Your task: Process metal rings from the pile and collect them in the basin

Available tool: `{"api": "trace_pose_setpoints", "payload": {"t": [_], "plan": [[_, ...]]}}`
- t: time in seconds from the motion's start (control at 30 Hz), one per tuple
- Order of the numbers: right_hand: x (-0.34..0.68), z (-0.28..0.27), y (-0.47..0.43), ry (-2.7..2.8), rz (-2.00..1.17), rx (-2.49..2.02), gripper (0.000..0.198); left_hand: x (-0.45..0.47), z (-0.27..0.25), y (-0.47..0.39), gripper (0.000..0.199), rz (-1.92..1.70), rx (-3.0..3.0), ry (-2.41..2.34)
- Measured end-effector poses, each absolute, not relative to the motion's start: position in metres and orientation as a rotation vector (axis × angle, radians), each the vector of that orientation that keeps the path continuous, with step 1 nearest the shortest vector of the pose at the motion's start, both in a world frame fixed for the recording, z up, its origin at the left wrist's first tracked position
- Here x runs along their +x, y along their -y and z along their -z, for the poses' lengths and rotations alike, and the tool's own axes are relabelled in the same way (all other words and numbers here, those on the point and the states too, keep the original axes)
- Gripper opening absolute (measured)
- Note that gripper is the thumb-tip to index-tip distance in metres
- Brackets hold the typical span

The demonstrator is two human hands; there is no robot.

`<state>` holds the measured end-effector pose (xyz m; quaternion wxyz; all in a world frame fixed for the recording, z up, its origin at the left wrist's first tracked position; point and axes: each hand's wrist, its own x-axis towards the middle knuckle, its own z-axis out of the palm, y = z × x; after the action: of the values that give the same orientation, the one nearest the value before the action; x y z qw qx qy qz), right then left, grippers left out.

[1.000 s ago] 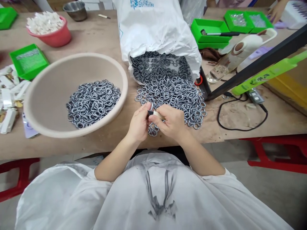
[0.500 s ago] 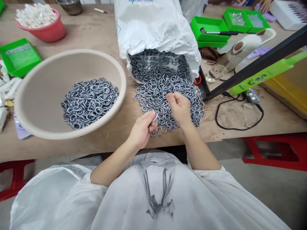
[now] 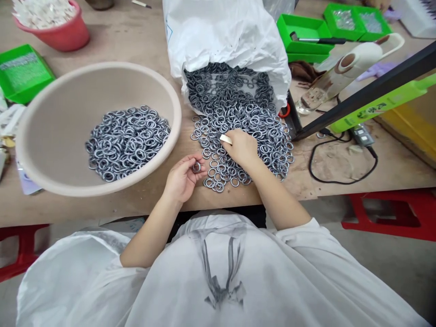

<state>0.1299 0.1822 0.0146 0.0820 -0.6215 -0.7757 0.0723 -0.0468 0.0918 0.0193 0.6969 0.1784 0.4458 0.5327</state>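
My left hand (image 3: pixel 182 177) is just right of the big beige basin (image 3: pixel 61 109), palm partly turned up, with one grey ring (image 3: pixel 196 166) held at its fingers. My right hand (image 3: pixel 242 146) reaches over the loose pile of grey rings (image 3: pixel 269 141), closed around a small flat pale stick with a dark end (image 3: pixel 226 139); its fingertips are partly hidden. Behind the pile, a white sack (image 3: pixel 225 32) lies on its side, its mouth facing me and full of the same rings. More rings (image 3: pixel 127 141) are heaped inside the basin.
A red bowl of white pieces (image 3: pixel 64 34) and a green tray (image 3: pixel 23 75) stand to the left. On the right are a black bar (image 3: pixel 368 91), a clear bottle (image 3: pixel 316 93), a cable (image 3: pixel 315 177) and green trays (image 3: pixel 304 32). A red stool (image 3: pixel 402 218) is below the table.
My left hand has moved left, away from the pile, and its fingers have loosened around the ring. My right hand has shifted left and turned, bringing the pale stick into sight.
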Motion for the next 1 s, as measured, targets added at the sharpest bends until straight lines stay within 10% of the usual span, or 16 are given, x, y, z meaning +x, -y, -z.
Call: {"api": "trace_pose_setpoints", "payload": {"t": [1.0], "plan": [[0.129,-0.029,-0.133,1.678,-1.233,-0.975,0.039,-0.020,-0.034,-0.091,0.043,-1.004,0.582,-0.815]]}}
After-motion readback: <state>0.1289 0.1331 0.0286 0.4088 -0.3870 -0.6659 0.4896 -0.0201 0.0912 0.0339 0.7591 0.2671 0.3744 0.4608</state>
